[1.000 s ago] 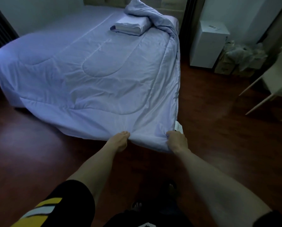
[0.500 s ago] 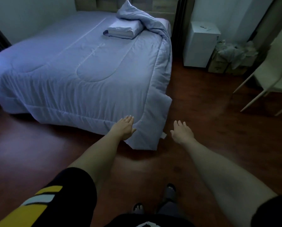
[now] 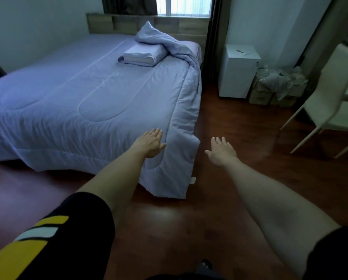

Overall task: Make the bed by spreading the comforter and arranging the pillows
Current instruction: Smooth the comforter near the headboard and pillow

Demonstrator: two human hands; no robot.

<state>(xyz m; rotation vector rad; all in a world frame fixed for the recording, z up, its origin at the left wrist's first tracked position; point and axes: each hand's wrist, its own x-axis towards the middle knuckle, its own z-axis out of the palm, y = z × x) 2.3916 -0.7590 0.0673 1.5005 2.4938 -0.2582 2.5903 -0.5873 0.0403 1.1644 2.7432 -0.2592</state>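
Note:
A pale lilac comforter (image 3: 84, 98) lies spread over the bed, its near right corner hanging down to the floor. At the far right corner by the headboard it is bunched up in a heap (image 3: 159, 40). A folded pillow (image 3: 143, 54) lies flat beside that heap. My left hand (image 3: 151, 143) is stretched out with straight fingers over the comforter's near corner; whether it touches the fabric is unclear. My right hand (image 3: 221, 149) hovers open above the floor, to the right of the corner, holding nothing.
A wooden headboard (image 3: 145, 23) with shelves backs the bed under a window. A white cabinet (image 3: 237, 71) stands right of the bed, with boxes and bags (image 3: 278, 85) beside it. A white chair (image 3: 330, 102) stands at the right. Dark wooden floor (image 3: 229, 122) surrounds the bed.
Both hands let go of the comforter's near edge, which dropped to hang at the corner. The hands opened and lifted, and the view rose toward the headboard.

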